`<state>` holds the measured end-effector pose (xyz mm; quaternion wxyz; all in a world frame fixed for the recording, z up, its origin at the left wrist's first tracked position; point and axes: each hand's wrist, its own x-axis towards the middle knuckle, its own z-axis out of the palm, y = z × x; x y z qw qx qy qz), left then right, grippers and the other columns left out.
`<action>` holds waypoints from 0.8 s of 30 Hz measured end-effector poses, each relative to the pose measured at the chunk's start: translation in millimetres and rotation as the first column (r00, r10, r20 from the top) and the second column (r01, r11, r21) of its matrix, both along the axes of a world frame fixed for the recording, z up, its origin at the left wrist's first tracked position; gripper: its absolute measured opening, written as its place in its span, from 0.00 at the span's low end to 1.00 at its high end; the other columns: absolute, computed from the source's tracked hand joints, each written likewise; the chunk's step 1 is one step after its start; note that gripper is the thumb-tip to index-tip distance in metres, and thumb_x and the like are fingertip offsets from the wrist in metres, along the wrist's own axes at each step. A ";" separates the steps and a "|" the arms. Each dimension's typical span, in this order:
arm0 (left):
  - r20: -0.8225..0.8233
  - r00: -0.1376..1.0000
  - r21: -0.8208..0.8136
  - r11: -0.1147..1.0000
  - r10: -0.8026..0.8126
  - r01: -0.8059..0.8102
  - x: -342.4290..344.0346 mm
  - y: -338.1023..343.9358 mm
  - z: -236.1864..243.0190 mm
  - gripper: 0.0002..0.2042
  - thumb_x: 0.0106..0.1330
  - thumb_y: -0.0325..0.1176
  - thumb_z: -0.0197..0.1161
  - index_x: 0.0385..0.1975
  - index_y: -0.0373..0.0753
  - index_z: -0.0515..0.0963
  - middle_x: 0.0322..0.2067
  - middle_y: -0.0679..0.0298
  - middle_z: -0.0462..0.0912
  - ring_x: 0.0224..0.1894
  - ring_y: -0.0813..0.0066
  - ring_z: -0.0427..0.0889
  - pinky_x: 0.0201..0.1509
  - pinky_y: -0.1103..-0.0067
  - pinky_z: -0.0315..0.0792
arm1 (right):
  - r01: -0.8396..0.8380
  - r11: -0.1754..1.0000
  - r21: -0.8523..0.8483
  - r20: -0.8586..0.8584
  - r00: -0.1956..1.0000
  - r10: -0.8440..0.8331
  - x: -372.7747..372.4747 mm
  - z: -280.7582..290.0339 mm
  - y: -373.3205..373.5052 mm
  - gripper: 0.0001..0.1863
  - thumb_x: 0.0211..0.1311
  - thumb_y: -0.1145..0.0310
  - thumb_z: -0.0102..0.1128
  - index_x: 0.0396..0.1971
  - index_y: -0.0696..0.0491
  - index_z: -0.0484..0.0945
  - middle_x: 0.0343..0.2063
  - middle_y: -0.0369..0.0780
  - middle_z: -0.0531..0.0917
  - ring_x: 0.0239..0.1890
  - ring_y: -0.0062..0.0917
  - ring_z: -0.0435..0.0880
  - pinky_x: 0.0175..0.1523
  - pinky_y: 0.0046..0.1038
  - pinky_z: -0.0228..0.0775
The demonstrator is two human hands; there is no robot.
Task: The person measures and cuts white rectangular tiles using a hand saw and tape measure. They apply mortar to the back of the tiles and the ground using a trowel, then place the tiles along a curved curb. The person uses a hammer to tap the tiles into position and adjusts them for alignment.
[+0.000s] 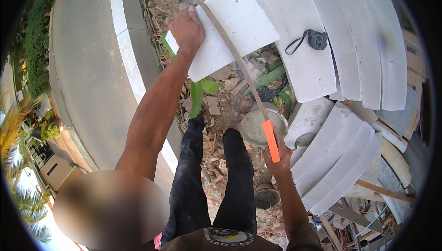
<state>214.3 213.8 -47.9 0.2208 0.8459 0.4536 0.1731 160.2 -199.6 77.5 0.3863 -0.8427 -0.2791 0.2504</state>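
My left hand (188,29) grips the upper-left part of a white block (247,18), its fingers at the edge. My right hand (279,154) is closed on the orange handle of a long saw (234,54), whose brown blade lies diagonally across the block's top. Below the block, rubble, green stalks and leaves (209,85) show on the ground. A bucket of grey mix (255,130) stands just behind the saw's handle, near my right foot.
Stacked white slabs (359,48) and more slabs (336,168) fill the right side; a black tape measure (317,40) rests on one. Scrap boards lie at lower right. A second container (267,199) sits beside my legs. A paved road (87,76) with a curb runs along the left.
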 end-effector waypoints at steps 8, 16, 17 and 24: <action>0.031 0.999 0.021 0.999 -0.042 0.041 2.8 4.8 -4.1 0.22 0.80 0.45 0.44 0.47 0.36 0.83 0.44 0.49 0.85 0.53 0.47 0.80 0.61 0.58 0.64 | 0.029 0.999 0.042 -0.017 0.999 -0.028 34.7 -30.1 67.9 0.36 0.54 0.79 0.65 0.67 0.60 0.69 0.36 0.56 0.85 0.31 0.49 0.86 0.35 0.40 0.81; 0.024 1.000 -0.011 1.000 -0.012 0.012 -1.9 5.4 4.3 0.24 0.80 0.48 0.44 0.46 0.35 0.84 0.43 0.42 0.85 0.46 0.38 0.83 0.54 0.55 0.72 | 0.079 0.996 0.039 -0.016 0.997 -0.079 -9.8 -31.6 -42.0 0.36 0.56 0.80 0.64 0.68 0.57 0.69 0.40 0.56 0.86 0.37 0.47 0.89 0.38 0.39 0.80; 0.059 0.998 -0.011 1.000 0.004 -0.003 -4.4 6.2 -0.1 0.24 0.80 0.48 0.45 0.45 0.35 0.84 0.42 0.41 0.85 0.45 0.37 0.83 0.54 0.55 0.72 | 0.040 0.999 0.010 -0.013 0.999 -0.040 8.0 -27.9 0.3 0.36 0.55 0.79 0.65 0.67 0.60 0.69 0.41 0.57 0.85 0.36 0.49 0.88 0.40 0.41 0.81; 0.054 0.999 0.034 0.999 -0.005 0.003 -1.8 4.3 0.2 0.22 0.79 0.46 0.47 0.39 0.34 0.82 0.36 0.42 0.84 0.40 0.38 0.83 0.49 0.55 0.74 | 0.016 1.000 0.009 -0.004 1.000 -0.016 15.7 -37.2 37.7 0.36 0.54 0.79 0.66 0.66 0.63 0.68 0.46 0.59 0.85 0.36 0.47 0.89 0.41 0.41 0.83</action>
